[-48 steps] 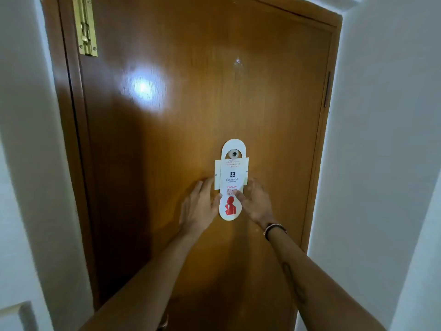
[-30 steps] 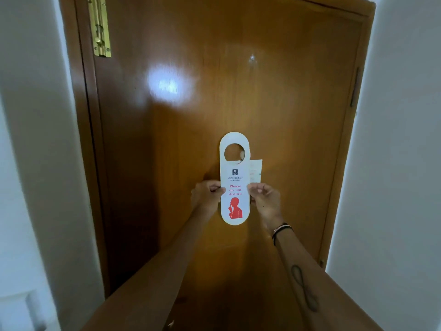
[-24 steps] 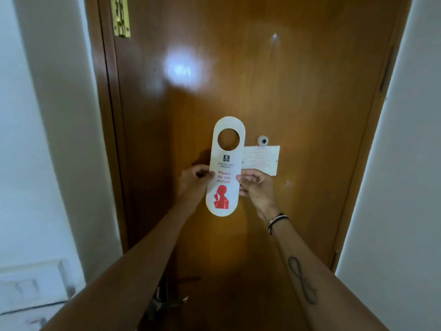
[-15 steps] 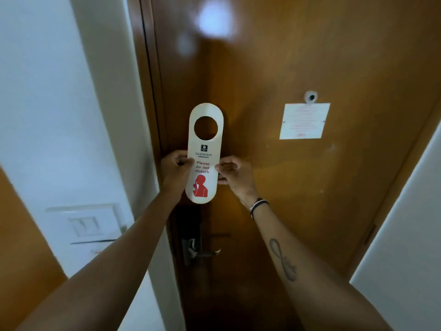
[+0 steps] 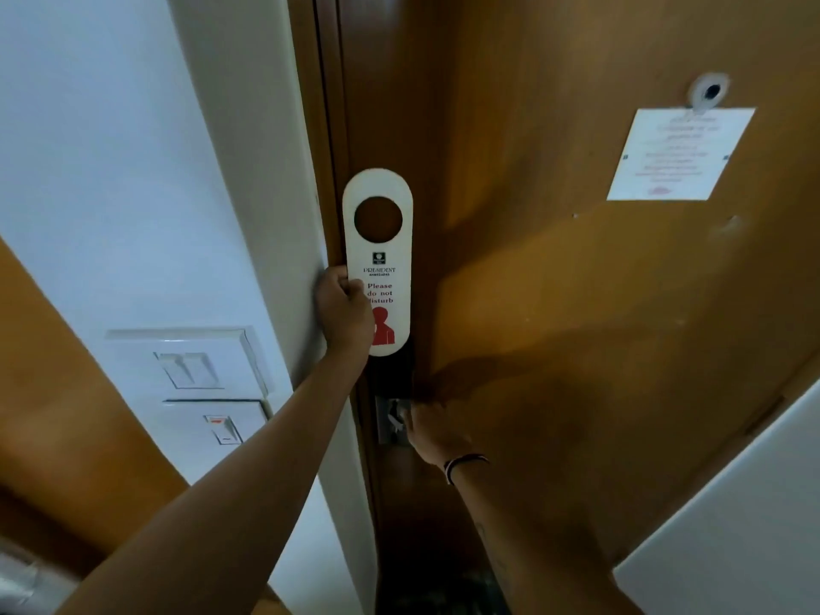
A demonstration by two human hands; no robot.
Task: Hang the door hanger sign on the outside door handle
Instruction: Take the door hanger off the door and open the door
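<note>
The white door hanger sign [image 5: 378, 250], with a round hole at its top and red "Please do not disturb" print, stands upright against the left edge of the brown wooden door [image 5: 554, 281]. My left hand [image 5: 344, 310] grips its lower left side. Below it, my right hand [image 5: 432, 430] is closed over the metal door handle [image 5: 392, 415], which it mostly hides. The hand wears a wrist band.
A white notice [image 5: 679, 153] is fixed to the door under the peephole [image 5: 708, 91] at the upper right. White wall switches [image 5: 191, 370] sit on the wall left of the door frame. A white wall rises at the lower right.
My right hand let go of the sign and dropped to the door handle. My left hand alone holds the sign now. The view has swung down and left towards the handle.
</note>
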